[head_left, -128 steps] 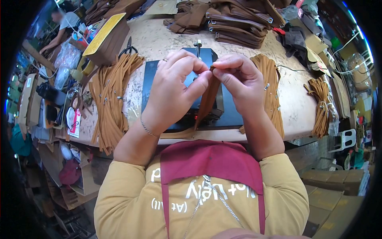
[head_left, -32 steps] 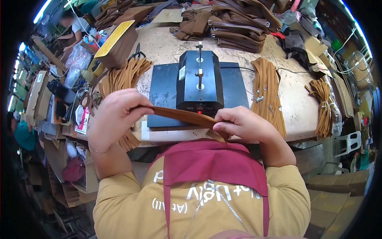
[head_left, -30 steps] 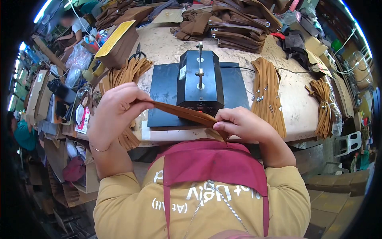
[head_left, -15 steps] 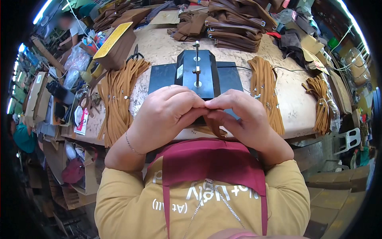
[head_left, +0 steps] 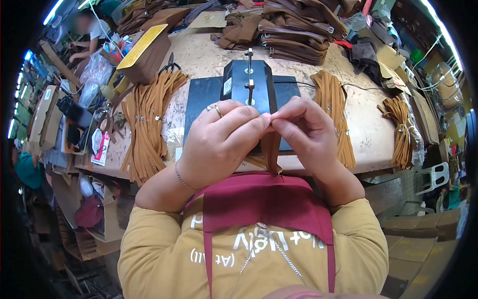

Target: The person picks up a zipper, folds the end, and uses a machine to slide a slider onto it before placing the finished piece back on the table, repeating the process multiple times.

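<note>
Worn tabletop [head_left: 204, 55], flecked with dark marks, spread across the upper middle of the frame under a black machine [head_left: 238, 84]. At frame center the left hand [head_left: 219, 139] and right hand [head_left: 308, 132] met, both sets of fingers pinched on the top end of a brown strip [head_left: 271, 149] that hung toward the maroon apron [head_left: 264, 204]. So narrow a grip looked liable to slip under an uneven pull, letting the strip drop.

Location type: workshop. Identifying features: a stained work surface [head_left: 201, 55] carrying a black machine [head_left: 257, 74], scissors [head_left: 171, 59], bundles of tan strips [head_left: 144, 127] with metal fittings, and stacked brown pieces [head_left: 294, 40] with buckles; a maroon apron [head_left: 266, 207] on the worker.
</note>
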The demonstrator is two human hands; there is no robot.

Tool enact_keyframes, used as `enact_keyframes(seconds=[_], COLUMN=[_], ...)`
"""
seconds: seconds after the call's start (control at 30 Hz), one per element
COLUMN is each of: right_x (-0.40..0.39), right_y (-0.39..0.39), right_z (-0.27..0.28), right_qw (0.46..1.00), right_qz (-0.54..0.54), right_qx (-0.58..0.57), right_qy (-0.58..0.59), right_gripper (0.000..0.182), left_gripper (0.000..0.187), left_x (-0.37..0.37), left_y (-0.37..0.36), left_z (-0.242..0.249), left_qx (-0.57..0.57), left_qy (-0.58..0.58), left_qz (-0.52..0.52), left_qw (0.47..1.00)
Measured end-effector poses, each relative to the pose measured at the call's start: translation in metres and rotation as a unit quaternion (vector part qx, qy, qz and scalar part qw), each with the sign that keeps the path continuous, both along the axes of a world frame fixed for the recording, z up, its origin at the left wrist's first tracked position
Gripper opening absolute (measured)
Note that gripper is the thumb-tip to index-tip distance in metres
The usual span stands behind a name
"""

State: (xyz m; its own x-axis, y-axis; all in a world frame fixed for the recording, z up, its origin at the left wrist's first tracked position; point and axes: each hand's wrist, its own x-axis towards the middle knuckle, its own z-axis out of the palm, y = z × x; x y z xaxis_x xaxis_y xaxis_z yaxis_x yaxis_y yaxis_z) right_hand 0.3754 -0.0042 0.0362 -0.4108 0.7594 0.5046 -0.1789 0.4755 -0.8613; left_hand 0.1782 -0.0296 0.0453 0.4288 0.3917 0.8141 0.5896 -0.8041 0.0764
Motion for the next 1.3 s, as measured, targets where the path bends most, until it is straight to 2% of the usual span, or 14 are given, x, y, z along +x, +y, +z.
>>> enact_keyframes(seconds=[0.27,0.37,0.4,0.5,0.53,0.6,0.73,0.8,0.83,0.97,1.1,1.2,1.27,1.3], right_x=[-0.005,-0.006,-0.006,0.0,0.002,0.002,0.0,-0.001,0.001,0.0,0.005,0.003,-0.001,0.0], right_y=[0.005,0.007,0.011,0.014,0.015,0.021,0.018,0.017,0.016,0.008,0.012,0.012,0.015,0.017], right_z=[-0.01,-0.009,-0.007,0.001,0.002,0.001,0.007,-0.001,-0.003,0.005,0.0,0.0,-0.002,-0.003], right_qw=[0.995,0.999,0.995,0.962,0.948,0.935,0.954,0.986,0.992,0.97,0.966,0.984,1.0,1.0], right_qz=[0.024,-0.018,-0.05,-0.075,-0.069,-0.05,0.014,0.076,0.086,0.127,0.147,0.089,0.015,0.014], right_qx=[-0.073,-0.032,0.09,0.257,0.302,0.347,0.296,0.145,0.07,-0.187,-0.198,-0.147,-0.009,-0.011], right_qy=[0.062,0.038,0.003,-0.05,-0.069,-0.061,-0.044,0.043,0.054,0.093,0.077,0.053,0.003,0.002], right_gripper=[0.008,0.007,0.009,0.015,0.018,0.022,0.018,0.013,0.01,0.009,0.011,0.012,0.013,0.013], left_gripper=[0.024,0.017,0.017,0.011,0.011,0.009,0.005,0.011,0.016,0.019,0.018,0.012,0.007,0.01], left_x=[0.004,0.006,0.003,-0.005,-0.005,-0.006,-0.001,0.001,0.004,0.008,0.006,0.005,0.006,0.003], left_y=[0.001,0.007,0.008,0.006,0.005,0.005,0.001,0.002,0.003,0.003,0.002,0.004,-0.001,0.002], left_z=[-0.007,0.0,-0.002,-0.006,-0.005,-0.004,0.0,-0.003,-0.002,-0.004,-0.005,-0.006,-0.002,-0.004], left_qx=[-0.008,-0.157,-0.157,-0.464,-0.464,-0.545,-0.539,-0.304,-0.221,-0.049,-0.041,-0.156,-0.501,-0.511], left_qy=[-0.021,-0.14,-0.14,-0.281,-0.281,-0.36,-0.371,-0.244,-0.221,-0.144,-0.126,-0.15,-0.357,-0.367], left_qz=[-0.001,-0.052,-0.051,-0.205,-0.205,-0.271,-0.272,-0.159,-0.134,-0.067,-0.052,-0.08,-0.19,-0.22], left_qw=[1.0,0.976,0.976,0.815,0.815,0.707,0.705,0.907,0.94,0.986,0.99,0.973,0.765,0.745])
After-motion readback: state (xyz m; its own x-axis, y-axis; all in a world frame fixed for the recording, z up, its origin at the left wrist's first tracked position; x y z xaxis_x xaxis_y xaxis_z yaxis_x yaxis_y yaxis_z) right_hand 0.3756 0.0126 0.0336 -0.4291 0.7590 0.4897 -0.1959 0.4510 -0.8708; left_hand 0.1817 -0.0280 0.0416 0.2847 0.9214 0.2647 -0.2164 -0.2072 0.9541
